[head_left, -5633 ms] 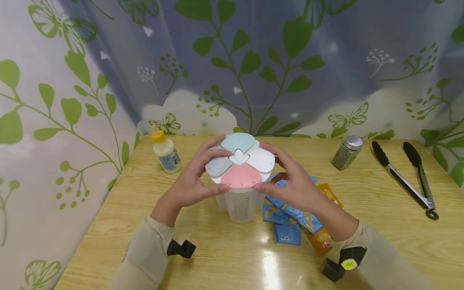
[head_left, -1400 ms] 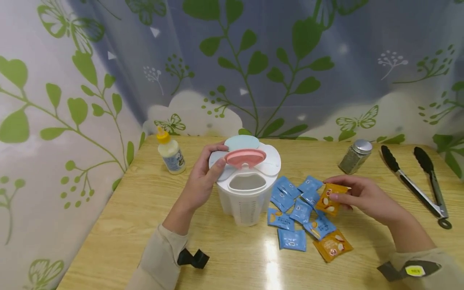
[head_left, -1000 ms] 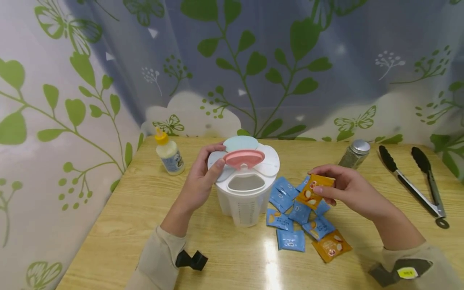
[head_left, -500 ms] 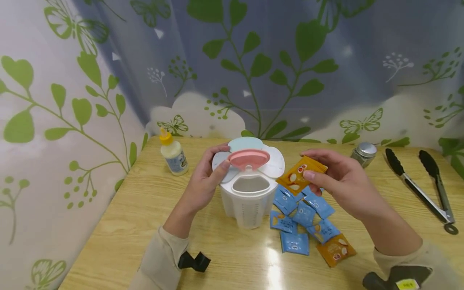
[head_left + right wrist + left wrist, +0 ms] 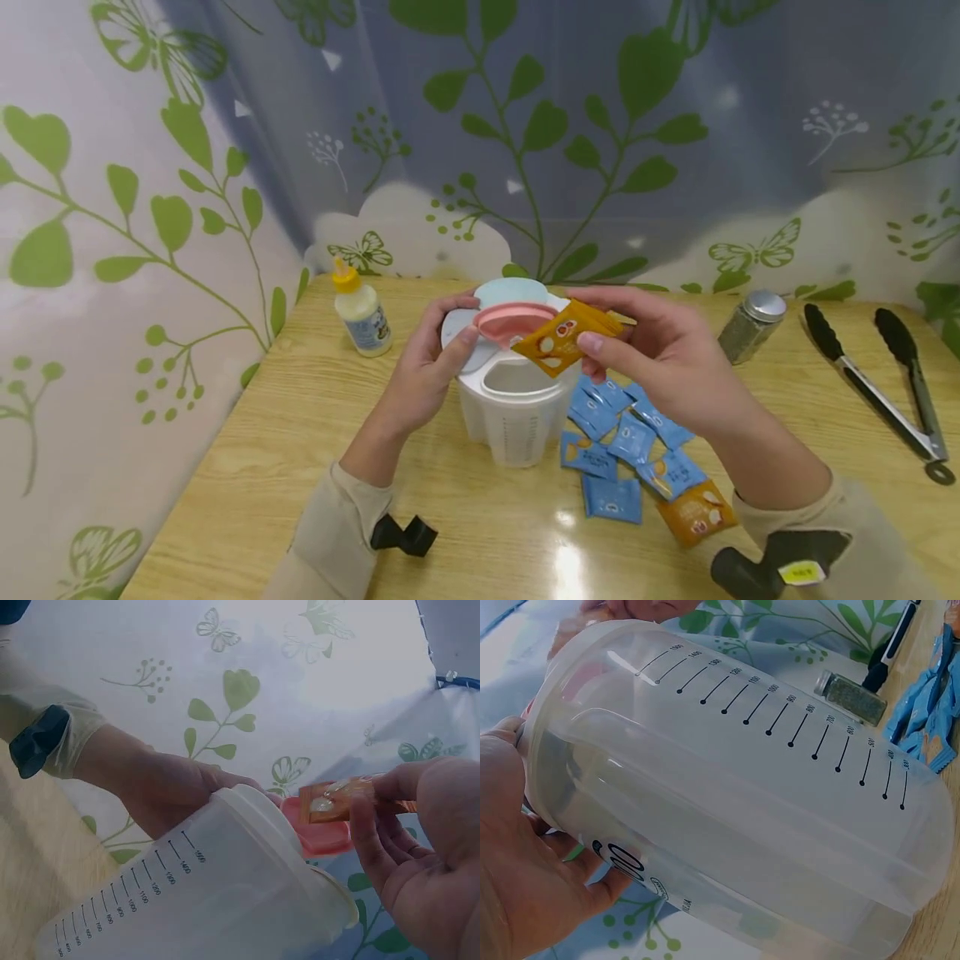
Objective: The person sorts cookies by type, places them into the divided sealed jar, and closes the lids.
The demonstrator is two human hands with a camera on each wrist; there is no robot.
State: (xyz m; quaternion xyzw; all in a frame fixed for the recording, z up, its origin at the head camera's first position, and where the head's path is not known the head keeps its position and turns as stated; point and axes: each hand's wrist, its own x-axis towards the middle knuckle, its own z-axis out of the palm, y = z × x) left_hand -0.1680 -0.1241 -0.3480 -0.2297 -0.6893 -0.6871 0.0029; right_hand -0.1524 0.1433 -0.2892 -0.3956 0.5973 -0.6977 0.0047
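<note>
The fingers [image 5: 611, 297] and thumb of the right hand [image 5: 660, 362] pinch a small orange foil packet [image 5: 558, 337] printed with pale shapes. The packet tilts, its lower corner toward 8 o'clock, above the far edge of the opening in a round white plastic lid [image 5: 517, 398]; whether it touches the lid, I cannot tell. The left hand [image 5: 423, 379] grips the lid's rim from 9 o'clock, its thumb on top and its other fingers down the side.

A pink fan-shaped flap [image 5: 517, 317] stands raised behind the opening, and a pale mint flap [image 5: 510, 290] lies at the lid's 12 o'clock. Below the lid, a translucent lobed plastic container [image 5: 517, 429] with black scale marks stands upright on the light wood-grain tabletop [image 5: 285, 467].

Around the container, blue foil packets [image 5: 632, 437] lie in a loose cluster at 4 o'clock, with 1 more orange foil packet [image 5: 697, 512] at its near edge. A yellow-capped plastic bottle [image 5: 363, 317] stands at 10 o'clock. A silver-lidded glass jar [image 5: 750, 325] is between 2 and 3 o'clock, and black-tipped metal tongs [image 5: 881, 404] lie spread at 3 o'clock.
</note>
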